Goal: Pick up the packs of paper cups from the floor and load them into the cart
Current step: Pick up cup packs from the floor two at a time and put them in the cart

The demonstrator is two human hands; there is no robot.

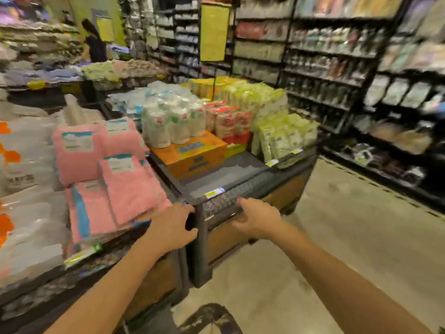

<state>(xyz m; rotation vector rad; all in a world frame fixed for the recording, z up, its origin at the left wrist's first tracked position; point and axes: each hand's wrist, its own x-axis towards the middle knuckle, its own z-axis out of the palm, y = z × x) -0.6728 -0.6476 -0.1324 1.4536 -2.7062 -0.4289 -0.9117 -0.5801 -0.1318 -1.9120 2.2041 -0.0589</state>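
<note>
The view is blurred. A dark, low cart (pixel 240 174) with wood-coloured side panels stands in front of me. Packs of white paper cups (pixel 173 121) stand in its far part on an orange box (pixel 195 153), and red cup packs (pixel 228 121) are beside them. The near part of its deck is bare grey. My left hand (pixel 172 225) is wrapped around the cart's near left corner post. My right hand (pixel 257 218) has its fingers curled on the cart's front rim.
Pink towels (pixel 108 165) and white bagged goods (pixel 29 165) are piled on a display touching the cart's left side. Green packs (pixel 277 121) fill the cart's right side. Dark shelving (pixel 361 68) lines the right wall past a beige floor aisle (pixel 337 237). A person (pixel 95 44) stands far back.
</note>
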